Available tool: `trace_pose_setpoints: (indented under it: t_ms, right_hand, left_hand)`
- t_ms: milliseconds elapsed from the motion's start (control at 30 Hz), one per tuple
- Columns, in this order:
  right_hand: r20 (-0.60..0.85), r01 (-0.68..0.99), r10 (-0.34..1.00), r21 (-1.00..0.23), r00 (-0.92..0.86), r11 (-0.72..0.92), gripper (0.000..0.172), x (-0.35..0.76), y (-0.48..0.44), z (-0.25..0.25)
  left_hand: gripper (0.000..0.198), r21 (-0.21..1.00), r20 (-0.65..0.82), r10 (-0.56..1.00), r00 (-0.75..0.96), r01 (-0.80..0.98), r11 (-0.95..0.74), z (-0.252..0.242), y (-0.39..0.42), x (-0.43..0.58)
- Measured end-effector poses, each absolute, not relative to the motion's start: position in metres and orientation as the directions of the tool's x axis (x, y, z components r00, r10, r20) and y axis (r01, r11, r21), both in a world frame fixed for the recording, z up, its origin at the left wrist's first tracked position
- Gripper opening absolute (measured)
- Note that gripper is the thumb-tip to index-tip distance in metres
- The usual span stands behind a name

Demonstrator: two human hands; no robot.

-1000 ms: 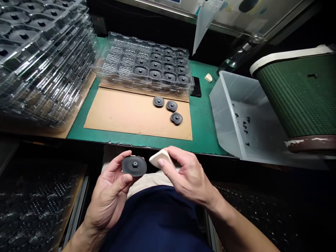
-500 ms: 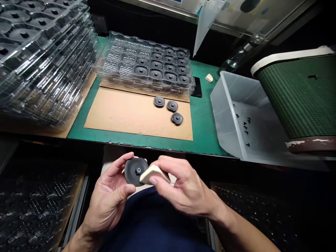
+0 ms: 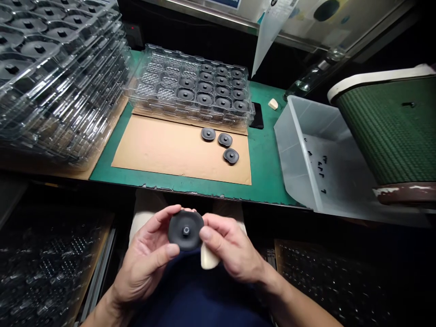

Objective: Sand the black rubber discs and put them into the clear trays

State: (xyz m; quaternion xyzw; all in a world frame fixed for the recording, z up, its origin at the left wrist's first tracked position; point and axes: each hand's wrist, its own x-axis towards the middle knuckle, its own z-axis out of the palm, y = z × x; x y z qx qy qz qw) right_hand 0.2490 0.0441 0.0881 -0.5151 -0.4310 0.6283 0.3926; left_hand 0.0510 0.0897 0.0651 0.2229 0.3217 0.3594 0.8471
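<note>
Between my two hands, over my lap, is a black rounded disc-like part (image 3: 177, 234) with a small raised post at its middle. My left hand (image 3: 145, 256) grips its left edge between thumb and fingers. My right hand (image 3: 235, 247) pinches the right edge of the same part, and a cream-coloured block (image 3: 209, 258), maybe a sponge or eraser, is tucked under those fingers. Three similar black parts, among them a black disc (image 3: 231, 156), lie on the cardboard sheet (image 3: 163, 150) in front of me.
Behind the cardboard sits a clear blister tray (image 3: 166, 102) partly filled with black parts. A tall stack of filled trays (image 3: 75, 100) stands left. At right are a translucent bin (image 3: 296, 150) with small black bits, a green mesh basket (image 3: 405, 131) and another cream block (image 3: 273, 104).
The cream block has come off the disc's face and hangs lower in my right hand, whose fingers now hold the disc's edge. The disc has shifted slightly right and turned.
</note>
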Motion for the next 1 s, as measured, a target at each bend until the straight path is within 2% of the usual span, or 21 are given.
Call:
trace_pose_setpoints:
  t_ms: [100, 167, 233, 367, 533, 633, 767, 867, 933, 1000]
  right_hand:
    - [-0.201, 0.127, 0.969, -0.975, -0.143, -0.183, 0.032, 0.242, 0.039, 0.089]
    - [-0.193, 0.172, 0.975, -0.97, -0.107, -0.173, 0.03, 0.239, 0.039, 0.088]
    - [-0.22, 0.144, 0.973, -0.967, -0.069, -0.209, 0.033, 0.238, 0.039, 0.085]
    - [-0.204, 0.039, 0.979, -0.978, 0.026, -0.205, 0.036, 0.236, 0.04, 0.08]
    - [-0.132, 0.16, 0.99, -0.977, 0.048, -0.138, 0.035, 0.234, 0.034, 0.071]
    - [-0.129, 0.205, 0.991, -0.97, 0.019, -0.13, 0.037, 0.234, 0.032, 0.066]
    - [-0.118, 0.276, 0.991, -0.956, -0.058, -0.098, 0.038, 0.235, 0.033, 0.058]
    - [-0.086, 0.24, 0.993, -0.969, -0.077, -0.065, 0.043, 0.234, 0.034, 0.051]
    - [-0.103, 0.205, 0.995, -0.974, -0.003, -0.1, 0.049, 0.231, 0.032, 0.045]
    - [-0.176, 0.177, 0.966, -0.962, 0.187, -0.21, 0.052, 0.226, 0.028, 0.037]
  left_hand:
    - [0.039, 0.652, -0.466, 0.759, 0.454, -0.404, 0.642, 0.06, 0.092, 0.058]
    - [0.033, 0.658, -0.521, 0.758, 0.391, -0.382, 0.649, 0.058, 0.093, 0.063]
    - [0.03, 0.663, -0.537, 0.761, 0.364, -0.376, 0.648, 0.056, 0.093, 0.067]
    - [0.042, 0.69, -0.491, 0.767, 0.412, -0.354, 0.632, 0.056, 0.088, 0.073]
    - [0.048, 0.689, -0.433, 0.743, 0.51, -0.345, 0.638, 0.053, 0.087, 0.076]
    - [0.042, 0.682, -0.503, 0.731, 0.46, -0.308, 0.663, 0.045, 0.089, 0.077]
    - [0.028, 0.732, -0.555, 0.75, 0.36, -0.218, 0.645, 0.034, 0.095, 0.081]
    - [0.025, 0.751, -0.55, 0.763, 0.341, -0.198, 0.63, 0.034, 0.099, 0.085]
    - [0.028, 0.732, -0.554, 0.758, 0.345, -0.232, 0.641, 0.036, 0.1, 0.089]
    - [0.035, 0.678, -0.576, 0.734, 0.36, -0.292, 0.675, 0.034, 0.097, 0.092]
